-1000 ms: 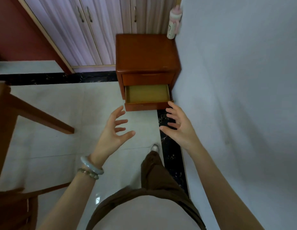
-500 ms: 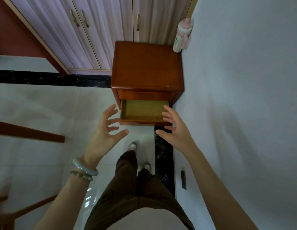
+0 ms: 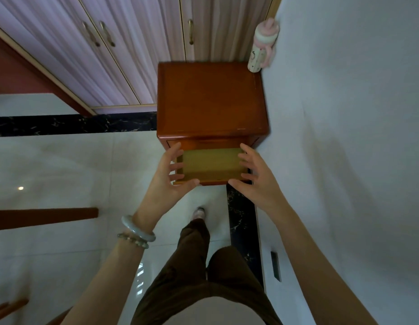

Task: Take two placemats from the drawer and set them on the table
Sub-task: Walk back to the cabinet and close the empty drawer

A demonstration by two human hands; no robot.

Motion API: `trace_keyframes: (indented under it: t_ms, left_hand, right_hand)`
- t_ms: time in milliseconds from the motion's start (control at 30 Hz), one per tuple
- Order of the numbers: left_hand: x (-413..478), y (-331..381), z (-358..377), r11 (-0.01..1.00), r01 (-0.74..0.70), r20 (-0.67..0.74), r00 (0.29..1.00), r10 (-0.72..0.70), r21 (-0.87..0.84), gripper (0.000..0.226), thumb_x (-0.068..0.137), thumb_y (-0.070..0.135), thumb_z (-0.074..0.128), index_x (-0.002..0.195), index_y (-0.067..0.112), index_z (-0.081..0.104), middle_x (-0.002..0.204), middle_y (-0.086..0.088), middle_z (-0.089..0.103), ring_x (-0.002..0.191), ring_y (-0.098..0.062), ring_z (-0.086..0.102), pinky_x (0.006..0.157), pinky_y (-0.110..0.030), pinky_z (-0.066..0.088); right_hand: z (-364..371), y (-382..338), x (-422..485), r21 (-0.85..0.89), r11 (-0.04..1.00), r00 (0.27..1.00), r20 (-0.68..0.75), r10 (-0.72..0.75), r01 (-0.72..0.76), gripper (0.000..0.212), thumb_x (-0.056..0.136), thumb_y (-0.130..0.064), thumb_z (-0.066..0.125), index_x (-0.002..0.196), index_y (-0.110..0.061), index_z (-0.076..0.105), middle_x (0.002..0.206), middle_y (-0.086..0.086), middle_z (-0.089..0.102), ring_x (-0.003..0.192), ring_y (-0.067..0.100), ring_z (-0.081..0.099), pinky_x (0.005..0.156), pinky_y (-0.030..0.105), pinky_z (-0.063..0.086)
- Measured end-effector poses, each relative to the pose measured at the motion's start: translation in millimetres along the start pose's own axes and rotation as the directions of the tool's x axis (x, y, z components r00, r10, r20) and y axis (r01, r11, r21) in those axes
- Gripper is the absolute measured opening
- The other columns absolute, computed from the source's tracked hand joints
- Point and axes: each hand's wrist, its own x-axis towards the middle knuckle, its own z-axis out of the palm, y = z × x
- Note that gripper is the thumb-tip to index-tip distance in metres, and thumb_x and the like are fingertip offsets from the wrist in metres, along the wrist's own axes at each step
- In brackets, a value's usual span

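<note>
- At the centre of the frame, the open drawer [image 3: 212, 166] of the wooden nightstand [image 3: 212, 99] shows a flat, yellowish-green surface; I believe this is the top placemat [image 3: 211, 164], but the view is too soft to be sure.
- Left hand [image 3: 167, 181] and right hand [image 3: 256, 180] are both spread wide and hold nothing, one over each short end of the drawer.
- To do this step well, slide the fingertips under both ends and lift two layers together, keeping them flat.
- The nightstand is glossy red-brown wood with a square top; a pink bottle [image 3: 262, 46] stands at its upper right corner.
- The floor [image 3: 75, 172] is shiny pale tile.
</note>
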Motion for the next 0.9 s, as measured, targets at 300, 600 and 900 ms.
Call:
trace_keyframes:
  t_ms: [300,600,900]
  left_hand:
    - [-5,-51,53,0.999,0.037,0.008,0.999,-0.037,-0.015,0.087,0.079,0.015,0.076,0.148,0.024,0.024,0.139,0.006,0.04,0.111,0.006,0.051,0.083,-0.008,0.047]
    - [18,-180,91,1.0,0.013,-0.063,0.998,-0.013,-0.003,0.086,0.076,0.019,0.077,0.147,0.022,0.027,0.133,0.009,0.042,0.108,0.012,0.053,0.088,-0.013,0.049]
    - [72,-315,130,0.988,-0.087,-0.132,0.989,0.07,-0.128,0.081,0.073,0.025,0.073,0.14,0.033,0.03,0.135,0.008,0.043,0.112,0.001,0.055,0.084,-0.017,0.051]
  right_hand:
    - [-4,58,-2,0.01,1.0,1.0,-0.007,0.018,-0.018,0.08,0.079,-0.012,0.074,0.142,-0.036,0.03,0.134,-0.01,0.047,0.123,0.005,0.047,0.099,0.025,0.045]
    - [39,185,34,-0.006,0.999,0.999,0.014,-0.048,0.048,0.081,0.081,-0.013,0.073,0.141,-0.042,0.027,0.138,-0.01,0.045,0.126,0.002,0.045,0.102,0.03,0.045]
    - [90,316,115,-0.009,0.98,0.979,-0.041,-0.198,0.198,0.08,0.079,-0.012,0.074,0.138,-0.042,0.029,0.138,-0.009,0.047,0.125,-0.001,0.045,0.102,0.026,0.045]
